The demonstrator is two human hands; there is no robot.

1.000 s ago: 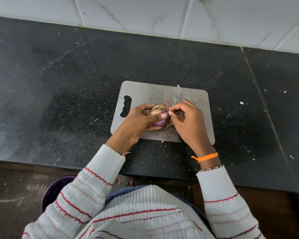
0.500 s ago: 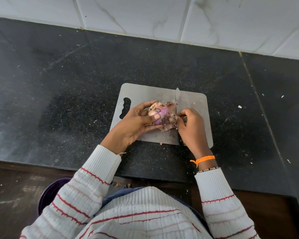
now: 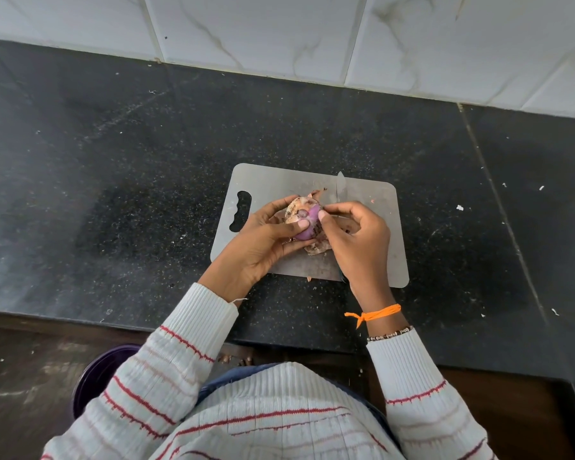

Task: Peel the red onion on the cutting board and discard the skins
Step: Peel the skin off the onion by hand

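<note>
Head view: the left hand (image 3: 263, 239) grips the red onion (image 3: 304, 219) just above the grey cutting board (image 3: 372, 227) on the black desk (image 3: 130, 194). The right hand (image 3: 359, 237) pinches loose skin (image 3: 317, 245) at the onion's side, thumb and fingertips closed on it.

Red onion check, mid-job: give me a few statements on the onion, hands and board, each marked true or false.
1. The left hand grips the red onion. True.
2. The onion is fully peeled. False: dry brown skin still covers part of it.
3. The right hand pinches at skin on the onion. True.
4. A knife lies on the cutting board. True.
5. The cutting board is wooden and round. False: it is grey and rectangular with a handle cutout.
6. Both hands work away from the board. False: they are over it.
</note>
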